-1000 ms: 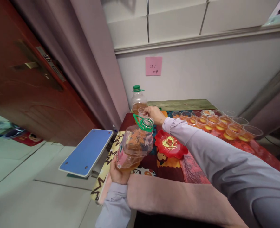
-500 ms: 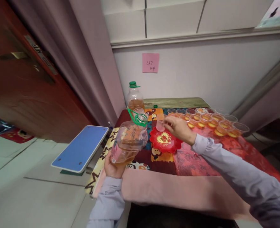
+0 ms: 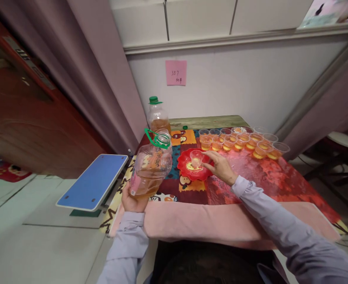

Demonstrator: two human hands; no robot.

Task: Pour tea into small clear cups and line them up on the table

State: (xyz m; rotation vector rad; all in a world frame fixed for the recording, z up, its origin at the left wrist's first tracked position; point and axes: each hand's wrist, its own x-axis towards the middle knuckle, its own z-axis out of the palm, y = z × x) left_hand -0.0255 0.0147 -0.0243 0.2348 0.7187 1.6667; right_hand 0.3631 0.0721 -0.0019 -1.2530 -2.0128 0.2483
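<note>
My left hand (image 3: 134, 199) grips the base of a large clear plastic bottle (image 3: 151, 169), tilted to the right, with amber liquid in it and a green carry ring round its uncapped neck. A red scalloped plate (image 3: 186, 173) with a yellow heart print lies on the patterned tablecloth. Over that plate is a clear plastic cup (image 3: 196, 158), upright, its right side pinched by the fingers of my right hand (image 3: 218, 166). Whether the cup rests on the plate, I cannot tell. No liquid is seen in it.
Several clear cups (image 3: 241, 141) with amber liquid stand in rows at the right back. A second bottle (image 3: 159, 118) with a green cap stands behind the held one. A green cap (image 3: 185, 127) lies near the back edge. A pink cloth (image 3: 191, 219) covers the front edge; a blue-topped stool (image 3: 93, 181) is left.
My right hand has brought the cup down and set it upright over the red plate. The bottle stays tilted in my left hand. The whole view has shifted a little.
</note>
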